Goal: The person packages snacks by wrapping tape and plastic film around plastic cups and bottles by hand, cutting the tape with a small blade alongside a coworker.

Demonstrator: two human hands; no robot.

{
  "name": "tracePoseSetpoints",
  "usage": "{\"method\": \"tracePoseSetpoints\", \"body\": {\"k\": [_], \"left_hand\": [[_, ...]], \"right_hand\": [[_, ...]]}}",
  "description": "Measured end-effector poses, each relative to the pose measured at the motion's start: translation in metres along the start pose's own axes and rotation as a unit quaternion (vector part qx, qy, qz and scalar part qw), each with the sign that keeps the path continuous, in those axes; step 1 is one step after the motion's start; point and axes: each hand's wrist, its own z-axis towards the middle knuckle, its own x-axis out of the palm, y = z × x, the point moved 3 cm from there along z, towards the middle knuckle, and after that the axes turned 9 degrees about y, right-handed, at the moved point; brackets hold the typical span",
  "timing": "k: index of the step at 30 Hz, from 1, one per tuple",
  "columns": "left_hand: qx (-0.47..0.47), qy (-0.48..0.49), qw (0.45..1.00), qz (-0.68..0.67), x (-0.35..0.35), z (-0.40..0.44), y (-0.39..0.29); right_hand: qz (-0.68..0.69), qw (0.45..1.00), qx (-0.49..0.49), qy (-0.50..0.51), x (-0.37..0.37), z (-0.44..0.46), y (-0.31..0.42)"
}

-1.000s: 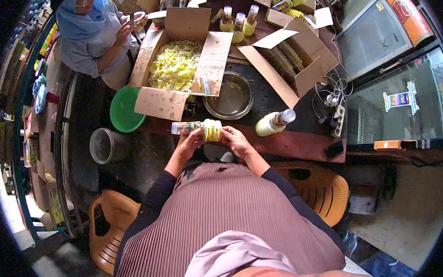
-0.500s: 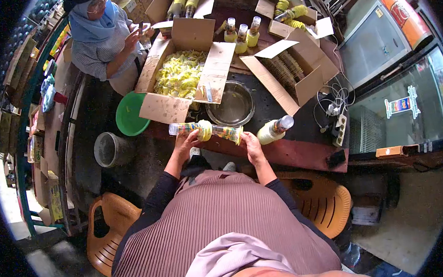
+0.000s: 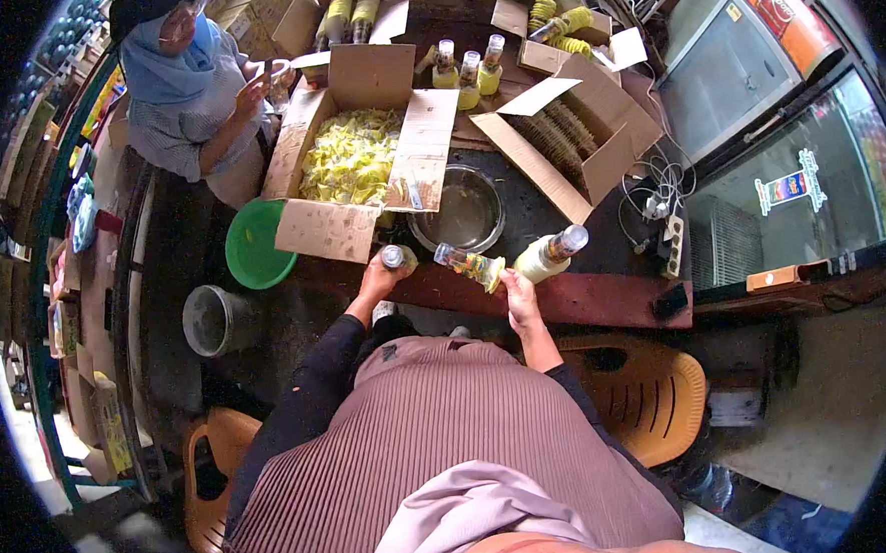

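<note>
At the near edge of the desk (image 3: pixel 614 296), the left hand (image 3: pixel 373 283) is curled round a clear-topped container (image 3: pixel 393 257) seen nearly end-on, while the right hand (image 3: pixel 520 300) pinches the yellow-rimmed end of a printed clear tube (image 3: pixel 465 264), apart from it. The step in hand looks like handling these two separately; moving the tube calls for clearance from the pale-yellow bottle (image 3: pixel 540 260) just right. Beyond sit a round basin (image 3: pixel 463 215) and, farther left, an open carton (image 3: pixel 328 228).

White glare blazes at far left, while the floor (image 3: pixel 278 347) by the counter (image 3: pixel 604 293) sits deep in shadow! Fisheye curves bend the edges, corners black.
</note>
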Motion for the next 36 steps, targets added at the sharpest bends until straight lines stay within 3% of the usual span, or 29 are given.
{"method": "tracePoseSetpoints", "body": {"k": [2, 5, 6, 8, 10, 11, 13, 17, 19, 20, 21, 23, 24, 27, 30, 31, 33, 36], "left_hand": [[-0.049, 0.036, 0.998, 0.016, 0.002, 0.018, 0.031], [0.033, 0.166, 0.985, -0.019, 0.035, 0.094, 0.173], [0.064, 0.072, 0.991, 0.089, 0.047, 0.112, 0.23], [-0.04, 0.133, 0.982, 0.131, 0.022, 0.077, 0.17], [-0.136, 0.148, 0.961, 0.189, -0.021, 0.009, 0.034], [-0.071, 0.179, 0.971, 0.141, -0.023, 0.01, 0.052], [-0.007, 0.181, 0.976, 0.122, -0.048, -0.019, 0.0], [0.01, 0.236, 0.97, 0.056, -0.077, -0.043, -0.022], [-0.028, 0.284, 0.957, -0.045, -0.106, -0.046, -0.074], [-0.046, 0.226, 0.972, -0.048, -0.116, -0.041, -0.082], [-0.029, 0.173, 0.984, 0.036, -0.141, -0.04, -0.115], [0.071, 0.08, 0.977, 0.187, -0.157, -0.022, -0.115], [0.072, 0.081, 0.977, 0.185, -0.161, -0.016, -0.117], [0.228, 0.136, 0.938, 0.222, -0.152, -0.01, -0.135], [0.31, 0.215, 0.908, 0.184, -0.137, -0.012, -0.134], [0.313, 0.22, 0.906, 0.183, -0.136, -0.008, -0.128], [0.19, 0.311, 0.918, 0.158, -0.132, -0.001, -0.113], [0.201, 0.311, 0.918, 0.141, -0.141, -0.001, -0.108]], "right_hand": [[0.007, 1.0, 0.001, -0.005, 0.006, -0.002, 0.003], [0.006, 1.0, -0.001, -0.015, 0.022, -0.005, 0.016], [0.0, 1.0, -0.006, -0.019, 0.029, -0.005, 0.021], [0.002, 1.0, -0.012, -0.027, 0.04, -0.004, 0.03], [0.007, 0.999, -0.016, -0.032, 0.049, -0.001, 0.03], [0.003, 0.998, -0.039, -0.04, 0.053, 0.001, 0.032], [0.0, 0.997, -0.063, -0.052, 0.063, 0.005, 0.039], [-0.027, 0.996, -0.067, -0.06, 0.092, 0.009, 0.055], [-0.092, 0.991, -0.088, -0.039, 0.106, 0.017, 0.056], [-0.123, 0.987, -0.099, -0.032, 0.12, 0.018, 0.064], [-0.187, 0.977, -0.106, -0.021, 0.129, 0.02, 0.069], [-0.248, 0.962, -0.114, -0.009, 0.155, 0.02, 0.083], [-0.23, 0.969, -0.084, 0.009, 0.162, 0.024, 0.079], [-0.266, 0.957, -0.11, 0.036, 0.185, 0.031, 0.081], [-0.3, 0.949, -0.09, 0.028, 0.204, 0.033, 0.089], [-0.3, 0.949, -0.089, 0.022, 0.21, 0.033, 0.092], [-0.344, 0.929, -0.139, -0.002, 0.219, 0.032, 0.1], [-0.408, 0.895, -0.18, -0.026, 0.231, 0.031, 0.101]]}}
